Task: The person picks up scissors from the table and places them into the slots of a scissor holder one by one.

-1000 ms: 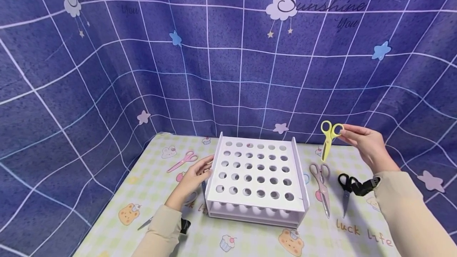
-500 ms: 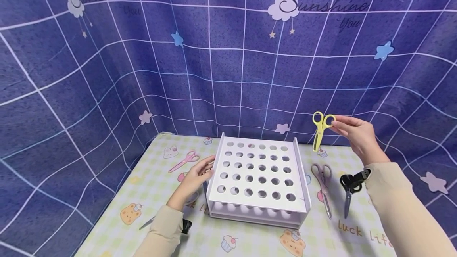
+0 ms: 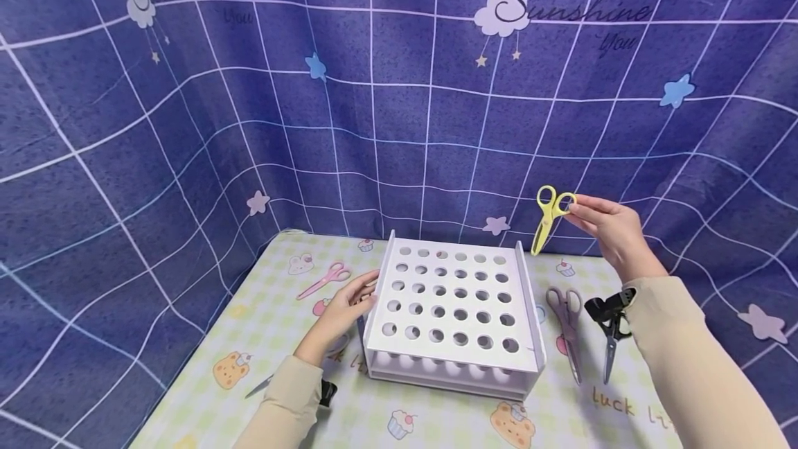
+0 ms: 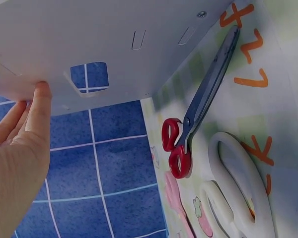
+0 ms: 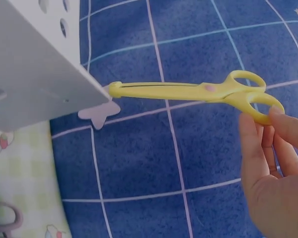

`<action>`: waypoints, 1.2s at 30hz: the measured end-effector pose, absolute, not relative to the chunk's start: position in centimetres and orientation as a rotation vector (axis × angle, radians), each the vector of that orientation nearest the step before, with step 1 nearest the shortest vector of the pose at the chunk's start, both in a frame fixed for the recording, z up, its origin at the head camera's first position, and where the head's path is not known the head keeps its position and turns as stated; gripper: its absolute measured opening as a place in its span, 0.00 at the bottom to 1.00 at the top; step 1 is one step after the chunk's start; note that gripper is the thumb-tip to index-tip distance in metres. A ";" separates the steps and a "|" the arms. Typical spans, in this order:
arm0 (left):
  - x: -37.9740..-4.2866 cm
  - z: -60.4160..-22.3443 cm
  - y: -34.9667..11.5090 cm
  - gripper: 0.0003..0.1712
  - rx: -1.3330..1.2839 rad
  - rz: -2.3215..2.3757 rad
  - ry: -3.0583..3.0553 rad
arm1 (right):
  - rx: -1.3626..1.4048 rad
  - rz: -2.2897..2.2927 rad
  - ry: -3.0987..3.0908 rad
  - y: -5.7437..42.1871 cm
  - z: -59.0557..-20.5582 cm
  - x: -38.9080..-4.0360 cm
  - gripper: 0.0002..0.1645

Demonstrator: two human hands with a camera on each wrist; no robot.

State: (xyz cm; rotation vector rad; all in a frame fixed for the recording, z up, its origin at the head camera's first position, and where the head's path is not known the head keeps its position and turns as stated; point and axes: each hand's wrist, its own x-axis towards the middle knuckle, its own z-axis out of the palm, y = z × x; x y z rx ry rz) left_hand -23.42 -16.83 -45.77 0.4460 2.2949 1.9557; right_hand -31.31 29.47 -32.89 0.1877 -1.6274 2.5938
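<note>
My right hand (image 3: 618,231) pinches one handle loop of the yellow scissors (image 3: 547,220) between thumb and fingers. They hang in the air beyond the rack's back right corner, blades down. The right wrist view shows their yellow-covered blades (image 5: 159,91) closed, tip near the rack's edge. The white rack (image 3: 449,348) has rows of round holes in its top and stands mid-table. My left hand (image 3: 339,310) rests against its left side panel, fingers fairly straight; in the left wrist view a fingertip touches that panel (image 4: 124,44).
Pink scissors (image 3: 324,280) lie left of the rack. Red-handled scissors (image 4: 188,119) and white-handled ones (image 4: 243,183) lie beside its left panel. Mauve scissors (image 3: 566,328) and black-handled scissors (image 3: 611,348) lie to the right. A blue curtain (image 3: 399,123) hangs behind the table.
My right hand has carried the yellow scissors left and upward toward the rack's back right corner. The left hand stays against the rack's side; the view has shifted slightly.
</note>
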 end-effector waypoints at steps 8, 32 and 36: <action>-23.4 -45.8 -16.9 0.32 0.447 1.949 2.301 | 0.156 2.571 -1.654 27.9 -32.8 -31.8 0.15; -23.4 -45.6 -16.8 0.31 0.444 1.944 2.293 | 0.239 2.580 -1.651 24.4 -34.7 -33.2 0.15; -23.4 -45.6 -16.9 0.32 0.450 1.942 2.295 | 0.245 2.583 -1.653 23.9 -34.8 -33.4 0.15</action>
